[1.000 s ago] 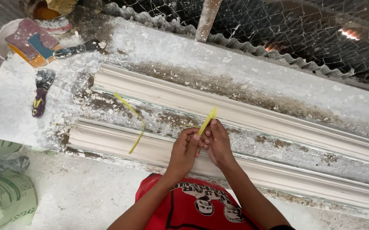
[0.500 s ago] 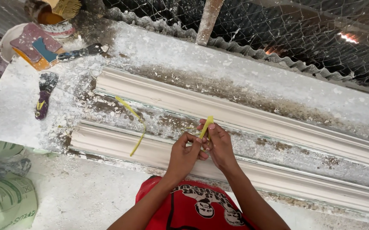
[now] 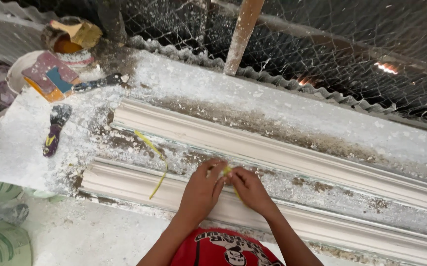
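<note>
A short yellow strip (image 3: pixel 227 172) is pinched between the left hand (image 3: pixel 201 191) and right hand (image 3: pixel 249 189), both closed on it, low over the channel between 2 white plaster mouldings (image 3: pixel 282 152) on the worktop (image 3: pixel 21 148). The pinch is best kept firm. Open room lies leftward; a longer yellow strip (image 3: pixel 156 165) lies near.

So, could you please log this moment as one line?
left hand: pinching yellow strip | right hand: pinching same strip | below: white moulding | scraper: apart, untouched
</note>
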